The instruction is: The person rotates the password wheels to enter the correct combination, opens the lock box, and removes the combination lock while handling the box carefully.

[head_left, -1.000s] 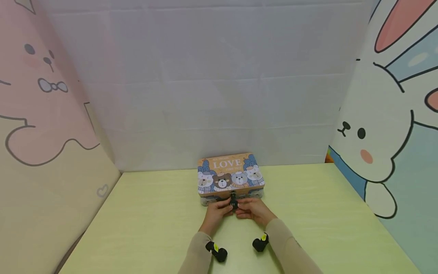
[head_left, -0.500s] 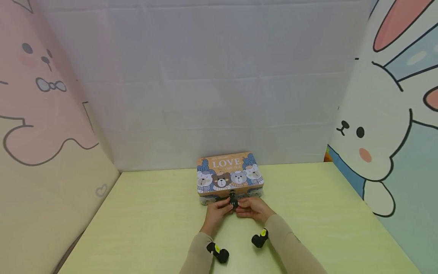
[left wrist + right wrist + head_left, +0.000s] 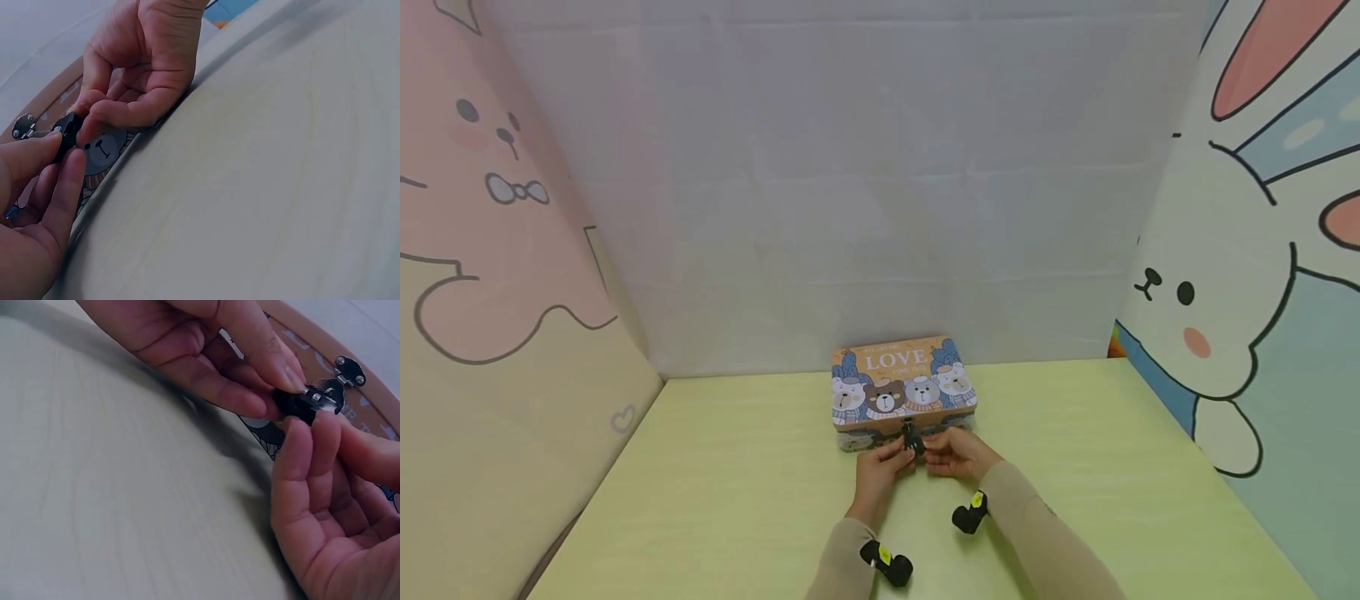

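A small black combination padlock (image 3: 914, 442) hangs at the front clasp of a lidded tin box (image 3: 904, 379), which is printed with bears and the word LOVE. My left hand (image 3: 877, 479) pinches the padlock from the left, thumb on its face near the number dials (image 3: 315, 395). From the other side my right hand (image 3: 961, 454) pinches it with thumb and fingertips. In the right wrist view a metal clasp (image 3: 350, 371) shows just above the padlock. Fingers cover much of the padlock's body in both wrist views. The box lid is down.
The box stands near the back edge of a pale yellow-green table (image 3: 737, 483), in front of a white cloth backdrop (image 3: 880, 183). Cartoon-printed panels stand on the left (image 3: 512, 275) and right (image 3: 1217, 350). Black wrist cameras are strapped over both sleeves.
My left hand and forearm have shifted slightly right and toward me. The right wrist has risen a little in view. Both hands stay on the padlock, which leans slightly more to the right.
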A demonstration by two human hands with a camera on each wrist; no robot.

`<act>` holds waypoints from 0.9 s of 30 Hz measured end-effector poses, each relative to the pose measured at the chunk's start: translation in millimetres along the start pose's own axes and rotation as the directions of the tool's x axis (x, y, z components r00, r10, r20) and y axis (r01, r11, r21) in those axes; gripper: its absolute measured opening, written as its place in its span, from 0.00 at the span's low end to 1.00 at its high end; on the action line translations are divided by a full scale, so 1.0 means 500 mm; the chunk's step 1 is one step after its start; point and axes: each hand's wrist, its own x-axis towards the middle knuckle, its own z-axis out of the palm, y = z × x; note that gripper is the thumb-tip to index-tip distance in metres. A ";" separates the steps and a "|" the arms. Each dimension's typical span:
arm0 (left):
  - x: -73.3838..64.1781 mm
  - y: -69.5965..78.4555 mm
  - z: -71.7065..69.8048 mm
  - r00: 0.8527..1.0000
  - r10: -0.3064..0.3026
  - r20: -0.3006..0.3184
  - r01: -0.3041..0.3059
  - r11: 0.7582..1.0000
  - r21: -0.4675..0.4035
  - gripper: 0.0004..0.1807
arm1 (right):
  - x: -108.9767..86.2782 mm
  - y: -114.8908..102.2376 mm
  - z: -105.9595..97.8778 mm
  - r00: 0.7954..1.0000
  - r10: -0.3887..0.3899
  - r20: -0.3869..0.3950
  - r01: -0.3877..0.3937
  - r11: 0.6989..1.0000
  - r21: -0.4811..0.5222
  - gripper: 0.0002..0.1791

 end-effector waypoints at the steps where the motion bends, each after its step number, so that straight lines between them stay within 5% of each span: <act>1: -0.002 -0.002 0.002 1.000 -0.003 -0.013 0.003 1.000 -0.009 0.20 | 0.000 0.000 0.000 1.000 0.005 -0.003 -0.005 1.000 -0.002 0.12; 12: -0.011 -0.010 0.027 0.994 0.000 -0.109 -0.013 0.993 -0.121 0.20 | 0.008 -0.012 -0.003 0.997 0.064 -0.041 -0.063 0.998 0.025 0.13; 27: -0.023 -0.014 0.052 0.972 0.014 -0.235 -0.053 0.985 -0.161 0.20 | 0.012 -0.017 0.011 0.992 0.122 -0.030 -0.117 0.982 0.150 0.16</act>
